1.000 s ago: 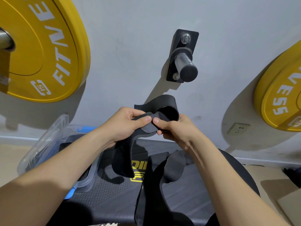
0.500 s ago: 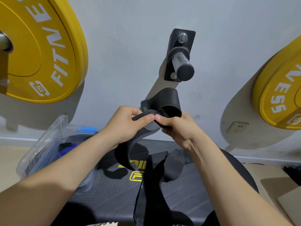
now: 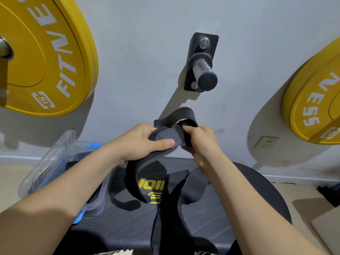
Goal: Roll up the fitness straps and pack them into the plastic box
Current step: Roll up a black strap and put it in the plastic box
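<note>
Holding a black fitness strap [image 3: 161,135] up before the grey wall, I have both hands on it above the worktop [image 3: 125,218]. My left hand [image 3: 139,142] pinches the strap's grey face between the thumb and curled fingers. My right hand [image 3: 200,142] has its fingers curled round the rolled end, which forms a small loop. The loose tail hangs from my left hand, ending near the yellow lettering on the worktop. A second black strap [image 3: 171,208] lies on the worktop below my right wrist. The clear plastic box [image 3: 103,197] sits open at the worktop's left end, partly under my left forearm, with dark things inside. Its lid [image 3: 51,159] leans up behind it.
</note>
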`<state>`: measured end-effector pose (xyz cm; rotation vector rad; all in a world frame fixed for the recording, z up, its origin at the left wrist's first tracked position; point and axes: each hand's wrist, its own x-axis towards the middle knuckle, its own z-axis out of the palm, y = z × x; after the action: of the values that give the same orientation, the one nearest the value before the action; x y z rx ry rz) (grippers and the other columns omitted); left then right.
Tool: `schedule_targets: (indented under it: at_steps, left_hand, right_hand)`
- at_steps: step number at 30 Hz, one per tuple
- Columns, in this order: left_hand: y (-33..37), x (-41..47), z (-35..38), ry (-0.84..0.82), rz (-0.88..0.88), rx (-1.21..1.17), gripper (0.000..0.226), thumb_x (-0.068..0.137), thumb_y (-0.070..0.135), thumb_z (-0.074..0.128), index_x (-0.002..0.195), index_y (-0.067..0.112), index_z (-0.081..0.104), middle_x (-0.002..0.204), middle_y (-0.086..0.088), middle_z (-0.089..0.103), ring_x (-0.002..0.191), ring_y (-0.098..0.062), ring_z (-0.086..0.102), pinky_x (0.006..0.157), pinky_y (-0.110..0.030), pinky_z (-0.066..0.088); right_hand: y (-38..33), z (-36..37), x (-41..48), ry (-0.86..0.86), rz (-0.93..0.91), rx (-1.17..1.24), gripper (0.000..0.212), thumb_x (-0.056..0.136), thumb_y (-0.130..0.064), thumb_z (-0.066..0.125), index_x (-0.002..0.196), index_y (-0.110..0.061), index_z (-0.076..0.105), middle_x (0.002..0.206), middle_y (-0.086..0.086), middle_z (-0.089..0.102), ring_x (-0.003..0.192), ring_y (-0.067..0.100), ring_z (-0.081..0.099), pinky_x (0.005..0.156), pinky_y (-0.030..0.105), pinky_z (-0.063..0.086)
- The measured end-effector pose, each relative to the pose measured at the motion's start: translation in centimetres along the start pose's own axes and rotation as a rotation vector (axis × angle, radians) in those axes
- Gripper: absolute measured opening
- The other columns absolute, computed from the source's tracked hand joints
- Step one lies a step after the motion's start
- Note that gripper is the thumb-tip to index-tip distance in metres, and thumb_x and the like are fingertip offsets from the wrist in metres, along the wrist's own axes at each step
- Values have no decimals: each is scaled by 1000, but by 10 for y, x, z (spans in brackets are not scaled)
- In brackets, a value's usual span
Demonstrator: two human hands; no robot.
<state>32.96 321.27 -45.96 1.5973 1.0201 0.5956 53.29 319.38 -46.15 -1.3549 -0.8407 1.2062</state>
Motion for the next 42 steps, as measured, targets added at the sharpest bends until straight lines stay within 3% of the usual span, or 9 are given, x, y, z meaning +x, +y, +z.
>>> schedule_targets:
  at_steps: [5, 13, 16, 19, 24, 30, 34, 38, 42]
  left_hand:
    - [-12, -4, -12, -227, -165, 129, 49, 115, 42, 45, 102, 8, 78, 103, -7, 84, 86, -16, 77, 80, -26, 57]
    - [-23, 0, -23, -143, -268, 600, 14, 89, 35, 64, 95, 23, 59, 98, 5, 57, 89, -18, 54, 81, -34, 44]
    - [-29, -1, -25, -121, -130, 715, 87, 81, 36, 86, 153, 40, 36, 144, 6, 40, 136, -14, 43, 114, -37, 43]
    - [-23, 2, -12, -38, 118, 465, 117, 64, 56, 97, 156, 50, 24, 149, 19, 31, 133, 4, 43, 105, -18, 41]
    - [-21, 9, -2, 188, 381, 484, 66, 85, 12, 81, 139, 40, 56, 129, 9, 47, 112, 10, 55, 89, -6, 47]
    - [-19, 9, -9, 137, 280, 431, 38, 105, 13, 66, 111, 49, 58, 101, 33, 73, 100, 12, 68, 81, -8, 50]
    - [-20, 8, -17, -10, 126, 345, 20, 106, 6, 60, 108, 22, 70, 98, 10, 84, 95, -8, 80, 87, -26, 61]
    - [-18, 2, -26, -48, 11, 291, 34, 94, 3, 58, 76, 22, 78, 75, 6, 80, 66, -7, 74, 60, -19, 54]
    - [-16, 2, -29, 24, -11, 190, 13, 80, 22, 62, 76, 18, 73, 71, 10, 74, 62, -7, 66, 61, -19, 49]
  right_hand:
    - [-6, -9, 9, 191, 15, 186, 23, 106, -4, 47, 101, -13, 68, 88, 3, 84, 73, 15, 76, 52, 26, 58]
    - [-13, -5, 10, 232, 49, 268, 19, 103, -12, 51, 115, -19, 64, 102, 7, 65, 86, 23, 63, 59, 31, 57]
    - [-11, 13, -3, 121, 70, 65, 10, 104, -9, 46, 108, -12, 55, 87, 8, 64, 71, 21, 65, 66, 37, 58]
    - [-4, 31, -12, -107, 6, -40, 52, 102, -2, 39, 149, -24, 38, 92, 6, 74, 65, 13, 72, 59, 31, 57]
    - [8, 47, -13, -269, -99, -44, 99, 95, 0, 57, 168, -39, 3, 110, 8, 70, 80, 12, 76, 75, 34, 63]
    - [5, 50, -12, -56, -231, -67, 64, 81, -27, 91, 125, -38, 46, 112, 0, 60, 90, 15, 76, 76, 36, 66]
    - [-2, 49, -10, 116, -339, -46, 68, 63, -50, 101, 108, -18, 61, 92, 3, 76, 69, 10, 72, 60, 23, 55]
    - [-6, 41, -1, 205, -460, -56, 32, 89, -41, 87, 86, -14, 69, 70, -7, 65, 65, 6, 56, 60, 22, 46]
    - [0, 43, 1, 187, -572, -303, 9, 112, -26, 52, 115, -22, 59, 76, -2, 62, 68, 18, 56, 64, 39, 44]
